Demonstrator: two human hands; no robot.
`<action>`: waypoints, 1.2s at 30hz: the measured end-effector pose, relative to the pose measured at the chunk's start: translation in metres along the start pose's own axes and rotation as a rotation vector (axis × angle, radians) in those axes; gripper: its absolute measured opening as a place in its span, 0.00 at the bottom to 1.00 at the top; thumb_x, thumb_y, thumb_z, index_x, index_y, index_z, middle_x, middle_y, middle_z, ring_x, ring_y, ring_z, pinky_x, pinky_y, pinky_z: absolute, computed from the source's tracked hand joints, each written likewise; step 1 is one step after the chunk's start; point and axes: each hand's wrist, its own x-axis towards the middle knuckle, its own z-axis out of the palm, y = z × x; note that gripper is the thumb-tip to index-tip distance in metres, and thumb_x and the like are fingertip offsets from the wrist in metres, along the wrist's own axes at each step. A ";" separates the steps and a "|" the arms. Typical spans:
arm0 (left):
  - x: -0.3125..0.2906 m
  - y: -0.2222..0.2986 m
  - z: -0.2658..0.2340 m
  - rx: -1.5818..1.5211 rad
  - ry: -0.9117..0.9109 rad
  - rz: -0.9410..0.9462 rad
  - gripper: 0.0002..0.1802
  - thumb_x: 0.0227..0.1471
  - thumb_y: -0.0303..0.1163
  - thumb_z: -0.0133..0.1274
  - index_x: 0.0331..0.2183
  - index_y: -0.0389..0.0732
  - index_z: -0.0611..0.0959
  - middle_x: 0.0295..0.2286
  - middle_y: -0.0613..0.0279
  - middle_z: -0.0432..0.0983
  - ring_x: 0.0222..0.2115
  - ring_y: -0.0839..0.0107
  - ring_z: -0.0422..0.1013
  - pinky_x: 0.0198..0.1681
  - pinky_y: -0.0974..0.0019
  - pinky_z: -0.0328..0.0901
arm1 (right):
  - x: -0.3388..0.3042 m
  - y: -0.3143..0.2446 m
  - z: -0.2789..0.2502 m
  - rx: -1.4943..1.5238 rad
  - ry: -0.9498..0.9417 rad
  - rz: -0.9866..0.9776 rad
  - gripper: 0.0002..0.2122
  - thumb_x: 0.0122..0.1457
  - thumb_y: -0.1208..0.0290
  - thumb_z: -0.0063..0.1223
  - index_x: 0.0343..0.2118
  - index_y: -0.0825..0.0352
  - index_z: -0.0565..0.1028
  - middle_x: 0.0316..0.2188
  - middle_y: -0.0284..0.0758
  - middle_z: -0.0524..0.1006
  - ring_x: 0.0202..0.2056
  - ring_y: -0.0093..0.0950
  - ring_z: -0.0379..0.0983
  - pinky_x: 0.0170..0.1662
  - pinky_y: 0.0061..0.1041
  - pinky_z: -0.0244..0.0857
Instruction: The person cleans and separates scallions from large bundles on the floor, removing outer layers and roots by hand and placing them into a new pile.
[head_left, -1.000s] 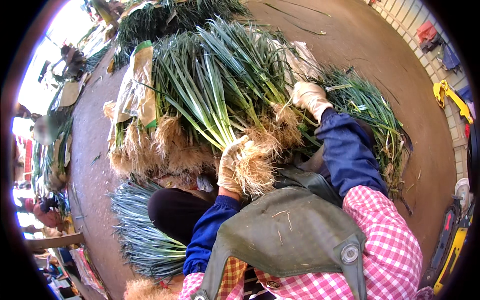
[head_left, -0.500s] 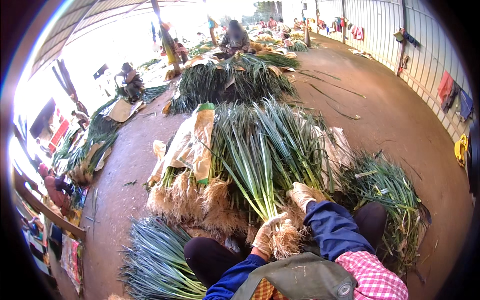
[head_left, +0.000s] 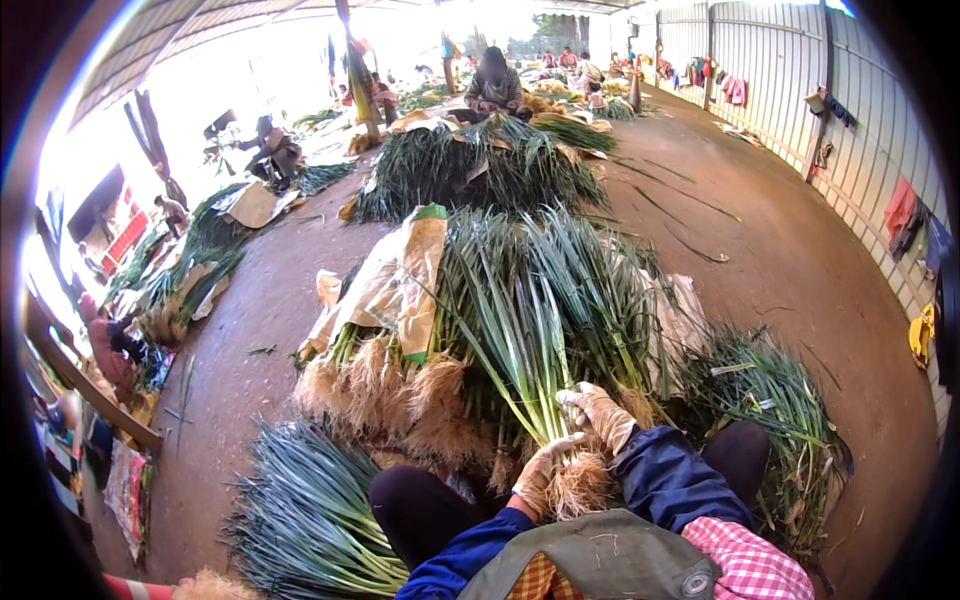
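Green-onion bunch [head_left: 545,400] sits root-end down just before the person's knees, left hand [head_left: 538,475] wrapped around its pale stalks above the roots, right hand [head_left: 598,412] curled on them beside it; big untrimmed heap [head_left: 400,370] behind the bunch looks mostly undone.

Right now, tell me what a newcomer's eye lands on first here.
First, the big heap of green onions in the centre, pale roots toward the camera. Just below it, the gloved left hand and right hand grip a bunch of green onions near its roots. Farther back, a seated person works behind another green pile.
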 end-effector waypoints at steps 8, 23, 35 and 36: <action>0.024 -0.008 -0.029 0.004 -0.035 -0.015 0.10 0.50 0.28 0.52 0.36 0.37 0.79 0.29 0.58 0.78 0.26 0.65 0.75 0.30 0.64 0.73 | 0.000 0.014 0.000 -0.394 0.263 -0.368 0.10 0.53 0.66 0.58 0.28 0.66 0.71 0.21 0.32 0.73 0.21 0.27 0.68 0.25 0.26 0.62; -0.007 0.000 0.003 0.069 0.138 0.202 0.14 0.51 0.38 0.48 0.29 0.36 0.78 0.20 0.56 0.75 0.18 0.63 0.71 0.22 0.61 0.69 | -0.067 0.016 -0.008 0.446 -0.538 -0.137 0.08 0.61 0.67 0.43 0.36 0.65 0.71 0.22 0.27 0.72 0.23 0.19 0.68 0.27 0.19 0.65; 0.011 -0.004 -0.020 -0.127 -0.075 0.152 0.10 0.51 0.27 0.49 0.37 0.36 0.76 0.27 0.58 0.76 0.26 0.66 0.74 0.30 0.66 0.72 | -0.073 -0.050 -0.058 0.333 -0.025 -0.438 0.12 0.59 0.61 0.50 0.27 0.66 0.72 0.21 0.30 0.72 0.20 0.19 0.66 0.25 0.18 0.66; 0.011 -0.005 -0.020 -0.132 -0.094 0.128 0.10 0.51 0.27 0.49 0.37 0.36 0.76 0.27 0.58 0.76 0.26 0.66 0.74 0.31 0.66 0.72 | -0.064 -0.029 -0.054 0.240 0.168 -0.331 0.12 0.60 0.62 0.49 0.31 0.68 0.74 0.19 0.29 0.72 0.17 0.17 0.64 0.22 0.16 0.63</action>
